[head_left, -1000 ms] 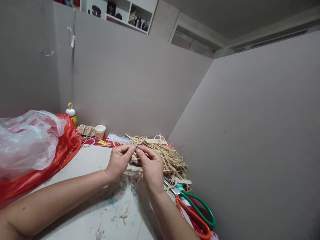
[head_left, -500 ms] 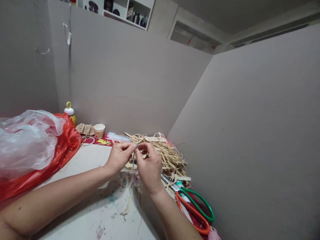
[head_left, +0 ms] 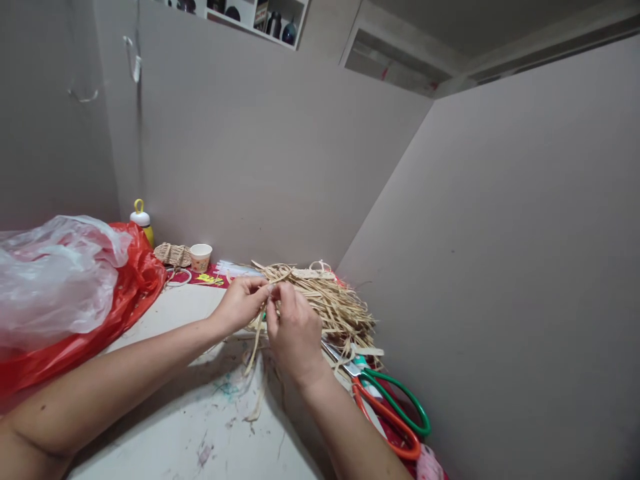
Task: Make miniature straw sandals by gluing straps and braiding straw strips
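The left grip (head_left: 243,303) and right grip (head_left: 293,330) meet fingertip to fingertip, both pinching one thin straw strip (head_left: 254,350) above the desk (head_left: 190,413), its loose end hanging down. Just behind them a straw pile (head_left: 335,307) fills the far right corner. Scissors (head_left: 395,413) lie along the right edge.

Nothing legible from here tbh, the yellow print on the red cloth (head_left: 210,281) and the paper cup (head_left: 201,257) markings are too blurry.

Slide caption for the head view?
Left hand and right hand pinch a straw strip over the stained table, beside straw pile and scissors.
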A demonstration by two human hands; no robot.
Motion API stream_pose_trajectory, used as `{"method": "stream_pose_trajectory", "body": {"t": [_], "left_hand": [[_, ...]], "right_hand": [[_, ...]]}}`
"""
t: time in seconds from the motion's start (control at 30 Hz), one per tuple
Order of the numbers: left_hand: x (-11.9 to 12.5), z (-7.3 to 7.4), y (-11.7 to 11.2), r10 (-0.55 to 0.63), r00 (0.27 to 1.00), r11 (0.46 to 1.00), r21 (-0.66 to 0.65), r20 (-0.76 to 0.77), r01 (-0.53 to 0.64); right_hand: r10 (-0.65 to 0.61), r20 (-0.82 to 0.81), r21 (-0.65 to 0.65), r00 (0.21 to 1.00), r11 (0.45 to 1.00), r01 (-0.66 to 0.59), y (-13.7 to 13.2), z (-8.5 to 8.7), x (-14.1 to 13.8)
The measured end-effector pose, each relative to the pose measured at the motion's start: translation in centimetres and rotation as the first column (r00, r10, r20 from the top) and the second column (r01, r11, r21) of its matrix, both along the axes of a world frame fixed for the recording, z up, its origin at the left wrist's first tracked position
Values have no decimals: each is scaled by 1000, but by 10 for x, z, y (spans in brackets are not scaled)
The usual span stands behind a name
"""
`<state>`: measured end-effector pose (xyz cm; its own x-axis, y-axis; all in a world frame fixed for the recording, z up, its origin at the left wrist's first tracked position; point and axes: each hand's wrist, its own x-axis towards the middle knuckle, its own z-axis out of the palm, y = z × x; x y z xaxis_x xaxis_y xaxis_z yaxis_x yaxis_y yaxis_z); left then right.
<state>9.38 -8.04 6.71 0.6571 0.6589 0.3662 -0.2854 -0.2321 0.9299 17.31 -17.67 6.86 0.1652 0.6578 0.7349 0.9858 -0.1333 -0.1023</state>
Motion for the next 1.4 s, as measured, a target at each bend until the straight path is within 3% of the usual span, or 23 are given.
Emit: {"method": "stream_pose_trajectory", "body": {"t": [0.13,0.4,0.5,0.57,0.67,0.77,0.83,0.93,1.0,1.07,1.13,1.3,1.4], "left_hand": [[-1,2,3,-56,995,996,-70,-79,50],[1,-2,3,-40,994,975,-221,-106,16],[0,-1,5,2,999,979,-206,-51,-12],[-2,3,5,20,999,981,-191,-39,-27],[-6,13,2,22,1000,981,-194,11,-19],[-11,23,-3,6,999,974,-227,54,6],[-13,27,-6,3,998,976,-215,59,10],[-16,30,-12,16,998,991,-133,54,-9],[-16,31,-16,0,997,997,-81,76,6],[-17,30,-19,-30,995,998,-59,99,36],[-17,30,-22,-44,994,998,-46,104,49],[-20,34,-26,-121,986,992,-23,115,124],[-22,36,-26,-102,988,994,-24,112,105]], "right_hand": [[9,45,-41,999,999,-7,1,-1,1],[78,111,-119,991,991,-64,-1,3,2],[176,18,-120,984,978,-172,-3,8,3],[247,-138,-56,959,965,-256,-6,12,7],[361,-432,201,826,932,-302,-9,21,17],[451,-632,427,630,881,-202,-11,31,25],[471,-721,440,508,878,-189,-10,35,28],[461,-847,370,265,869,-328,-9,37,24],[426,-900,346,94,827,-444,-8,36,19],[405,-914,350,-5,784,-512,-8,34,14],[417,-908,370,-30,769,-521,-7,32,11],[533,-846,469,11,755,-459,-2,26,9],[589,-807,533,25,748,-396,0,22,11]]}}
